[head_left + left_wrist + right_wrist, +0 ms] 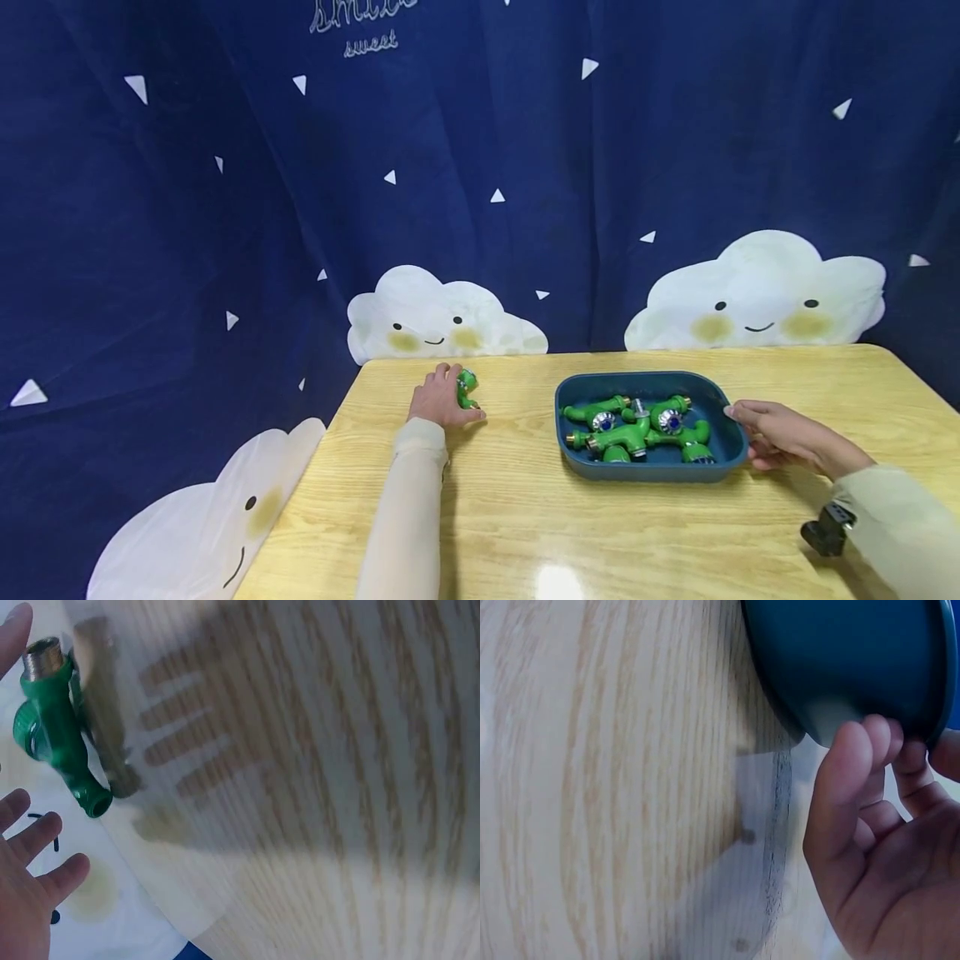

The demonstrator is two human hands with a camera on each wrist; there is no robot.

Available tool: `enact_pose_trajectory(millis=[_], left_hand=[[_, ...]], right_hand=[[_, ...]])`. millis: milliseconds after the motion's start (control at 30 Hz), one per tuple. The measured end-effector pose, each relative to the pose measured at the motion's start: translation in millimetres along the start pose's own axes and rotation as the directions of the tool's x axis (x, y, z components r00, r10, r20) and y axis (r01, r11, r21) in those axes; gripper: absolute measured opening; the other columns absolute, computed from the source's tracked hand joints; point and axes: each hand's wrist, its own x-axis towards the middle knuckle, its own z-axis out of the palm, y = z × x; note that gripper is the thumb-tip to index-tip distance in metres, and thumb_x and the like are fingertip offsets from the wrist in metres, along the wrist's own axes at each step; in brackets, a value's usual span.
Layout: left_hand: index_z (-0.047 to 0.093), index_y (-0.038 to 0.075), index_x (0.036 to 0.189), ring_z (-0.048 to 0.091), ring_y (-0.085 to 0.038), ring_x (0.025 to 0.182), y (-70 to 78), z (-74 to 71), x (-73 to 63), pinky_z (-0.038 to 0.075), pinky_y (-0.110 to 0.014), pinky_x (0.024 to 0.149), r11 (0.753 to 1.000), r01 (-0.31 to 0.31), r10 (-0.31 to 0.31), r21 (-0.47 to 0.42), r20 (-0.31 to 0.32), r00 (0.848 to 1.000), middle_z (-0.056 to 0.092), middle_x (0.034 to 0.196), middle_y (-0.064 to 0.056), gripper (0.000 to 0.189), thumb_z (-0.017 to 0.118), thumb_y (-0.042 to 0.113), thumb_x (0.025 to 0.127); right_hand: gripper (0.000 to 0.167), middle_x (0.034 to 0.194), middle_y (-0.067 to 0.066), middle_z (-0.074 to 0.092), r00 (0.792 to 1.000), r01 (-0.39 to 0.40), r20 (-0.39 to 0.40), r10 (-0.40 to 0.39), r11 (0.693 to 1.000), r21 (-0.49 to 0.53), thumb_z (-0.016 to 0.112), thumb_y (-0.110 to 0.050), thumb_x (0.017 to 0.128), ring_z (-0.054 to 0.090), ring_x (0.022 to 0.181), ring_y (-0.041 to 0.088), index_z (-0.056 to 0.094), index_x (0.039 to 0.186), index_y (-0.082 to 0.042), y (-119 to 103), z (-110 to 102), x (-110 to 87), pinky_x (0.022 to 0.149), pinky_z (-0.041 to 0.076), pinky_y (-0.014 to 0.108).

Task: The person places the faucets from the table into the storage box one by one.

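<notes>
At the table's back left, my left hand [438, 398] reaches over a green tap [467, 385] with a brass threaded end. In the left wrist view the same tap [58, 731] stands between the thumb and the spread fingers [64, 879], with gaps around it. My right hand [787, 435] holds the right end of a dark blue-green plastic box [645, 472]. The right wrist view shows its fingers [845, 761] against the wall of the box [847, 660], with the thumb at the rim. Several green taps [630, 435] with metal ends lie inside the box.
Everything stands on a light wood-grain table [510, 533]. Behind it hangs a dark blue curtain [465, 108] with white triangles and smiling clouds. A small black device [827, 529] is fixed at the right sleeve.
</notes>
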Motion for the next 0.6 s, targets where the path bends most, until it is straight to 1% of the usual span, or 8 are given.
enact_pose_trajectory(millis=[33,100,233,267,333,467,533,600], left_hand=[[0.040,0.018,0.147,0.053,-0.037,0.126,1.1,1.7,0.6,0.050,-0.056,0.094,1.000,-0.001,0.001,-0.003,0.007,1.000,0.044,0.148,-0.014,0.101,0.079,0.067,0.067],[0.040,0.018,0.147,0.053,-0.037,0.127,3.5,4.5,1.7,0.050,-0.056,0.094,1.000,-0.001,0.001,-0.009,0.015,1.000,0.044,0.148,-0.013,0.101,0.079,0.066,0.067],[0.039,0.017,0.148,0.053,-0.035,0.128,6.9,9.3,4.1,0.050,-0.056,0.093,1.000,0.001,-0.001,0.005,0.024,1.000,0.043,0.149,-0.012,0.100,0.079,0.064,0.069],[0.038,0.016,0.148,0.052,-0.035,0.128,7.3,9.9,4.4,0.051,-0.056,0.093,1.000,0.004,-0.004,0.007,0.031,1.000,0.042,0.149,-0.012,0.100,0.079,0.064,0.070],[0.037,0.016,0.148,0.052,-0.034,0.129,7.4,11.2,5.0,0.051,-0.056,0.092,1.000,0.016,-0.017,0.015,0.048,0.999,0.041,0.150,-0.011,0.099,0.079,0.063,0.071],[0.034,0.016,0.151,0.050,-0.034,0.133,6.6,11.7,6.6,0.050,-0.057,0.094,0.998,0.055,-0.054,-0.010,0.089,0.995,0.039,0.153,-0.012,0.099,0.078,0.059,0.073],[0.032,0.016,0.153,0.048,-0.034,0.135,5.8,11.8,7.7,0.049,-0.056,0.098,0.997,0.072,-0.067,-0.038,0.109,0.992,0.037,0.155,-0.013,0.101,0.078,0.059,0.074],[0.030,0.015,0.154,0.047,-0.035,0.136,5.1,11.9,9.2,0.048,-0.056,0.099,0.996,0.069,-0.062,-0.062,0.120,0.991,0.037,0.156,-0.014,0.102,0.078,0.058,0.075]], right_hand=[[0.068,0.080,0.001,0.059,1.000,-0.001,-0.001,0.001,1.000,-0.001,0.031,-0.036,0.109,0.061,0.063,0.009,0.006,0.153,0.010,1,0,-0.2,0.062,0.059,0.029],[0.064,0.080,0.001,0.058,1.000,0.003,-0.004,-0.003,1.000,-0.005,0.031,-0.038,0.109,0.060,0.064,0.009,0.015,0.151,0.008,2,0,-0.7,0.063,0.059,0.029],[0.057,0.081,0.001,0.057,1.000,0.007,-0.016,-0.007,1.000,-0.006,0.032,-0.038,0.108,0.061,0.065,0.010,0.026,0.143,0.006,2,1,-1.7,0.063,0.059,0.030],[0.056,0.081,0.001,0.057,1.000,0.007,-0.017,-0.008,1.000,-0.006,0.032,-0.038,0.108,0.061,0.065,0.010,0.026,0.142,0.007,2,2,-1.8,0.063,0.059,0.030],[0.061,0.081,0.001,0.058,1.000,0.004,-0.015,-0.004,1.000,-0.004,0.032,-0.038,0.108,0.061,0.064,0.009,0.021,0.147,0.008,2,3,-1.9,0.063,0.059,0.030],[0.064,0.082,0.001,0.058,1.000,0.013,-0.013,-0.013,1.000,-0.009,0.032,-0.038,0.108,0.061,0.065,0.009,0.017,0.150,0.008,1,3,-1.7,0.063,0.059,0.030],[0.061,0.083,0.001,0.057,1.000,0.016,-0.015,-0.016,1.000,-0.009,0.033,-0.039,0.108,0.061,0.065,0.010,0.022,0.147,0.007,1,3,-1.6,0.064,0.059,0.030],[0.054,0.083,0.001,0.057,1.000,0.020,-0.012,-0.020,1.000,-0.008,0.032,-0.038,0.108,0.061,0.066,0.010,0.030,0.140,0.006,2,2,-1.6,0.064,0.059,0.030]])
